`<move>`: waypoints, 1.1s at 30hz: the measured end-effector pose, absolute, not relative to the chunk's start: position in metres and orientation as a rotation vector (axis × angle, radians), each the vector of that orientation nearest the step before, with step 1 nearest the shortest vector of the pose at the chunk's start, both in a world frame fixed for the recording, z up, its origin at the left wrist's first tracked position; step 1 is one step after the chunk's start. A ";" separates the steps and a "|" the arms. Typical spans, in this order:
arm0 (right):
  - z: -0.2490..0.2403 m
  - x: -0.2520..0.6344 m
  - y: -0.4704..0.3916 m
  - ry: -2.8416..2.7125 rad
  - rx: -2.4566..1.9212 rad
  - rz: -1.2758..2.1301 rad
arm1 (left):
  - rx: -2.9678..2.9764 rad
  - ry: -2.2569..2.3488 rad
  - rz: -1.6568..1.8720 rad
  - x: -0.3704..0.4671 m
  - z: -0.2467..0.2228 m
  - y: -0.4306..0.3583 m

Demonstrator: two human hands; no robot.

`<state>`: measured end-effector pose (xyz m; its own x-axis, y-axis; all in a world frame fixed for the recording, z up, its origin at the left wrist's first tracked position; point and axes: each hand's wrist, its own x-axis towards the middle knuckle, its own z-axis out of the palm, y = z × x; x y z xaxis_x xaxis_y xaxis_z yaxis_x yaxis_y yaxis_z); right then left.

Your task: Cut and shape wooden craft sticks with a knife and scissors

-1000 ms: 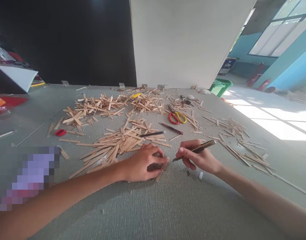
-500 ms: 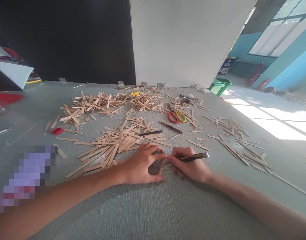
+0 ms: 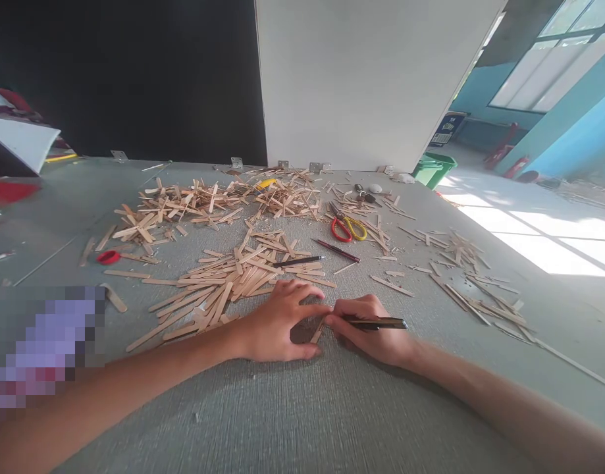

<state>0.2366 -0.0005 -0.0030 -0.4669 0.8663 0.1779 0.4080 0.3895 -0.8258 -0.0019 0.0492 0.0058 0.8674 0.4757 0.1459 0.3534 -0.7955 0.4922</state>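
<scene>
My left hand [image 3: 275, 322] rests on the table with its thumb and forefinger spanning a short wooden craft stick [image 3: 318, 332], holding it down by its two ends. A dark pen [image 3: 384, 323] with a shiny barrel is gripped in my right hand [image 3: 368, 336], whose fingertips meet the far end of the stick. The pen's tip is hidden behind those fingers. Just beyond my left hand lies a loose heap of craft sticks [image 3: 250, 273], with a black pen [image 3: 299, 261] on top and a dark red pen [image 3: 336, 250] beside it.
Scissors [image 3: 349, 229] with one red and one yellow handle lie farther back. Bigger stick piles [image 3: 184, 201] spread behind, and more scraps [image 3: 480, 296] lie at right. A red ring [image 3: 108, 257] is at left. Upright panels [image 3: 371, 85] border the table's far edge.
The pen in my right hand has tipped lower, its back end dropping. My right fingers have shifted slightly over the stick; my left hand stays nearly the same.
</scene>
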 end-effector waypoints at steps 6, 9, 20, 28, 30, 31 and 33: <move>-0.005 0.239 0.003 -2.115 -1.035 0.862 | 2.637 0.580 0.364 -0.001 0.003 0.049; -0.007 0.239 0.003 -2.117 -1.066 0.857 | 2.630 0.584 0.376 -0.001 0.003 0.048; 0.003 0.228 0.003 -2.115 -1.114 0.839 | 2.590 0.614 0.299 -0.002 0.000 0.050; 0.001 0.232 0.003 -2.180 -1.097 0.832 | 2.571 0.637 0.188 0.001 0.007 0.050; 0.001 0.232 0.003 -2.170 -1.097 0.849 | 2.580 0.649 0.143 0.001 0.008 0.051; 0.002 0.232 0.003 -2.163 -1.092 0.854 | 2.582 0.654 0.137 0.002 0.008 0.051; 0.002 0.231 0.003 -2.145 -1.085 0.864 | 2.582 0.656 0.150 0.002 0.007 0.051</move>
<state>0.2314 0.0030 0.0022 -0.5019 0.8410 0.2022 0.4659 0.4598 -0.7559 0.0015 0.0508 0.0073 0.8798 0.4752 -0.0092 0.4240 -0.7761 0.4669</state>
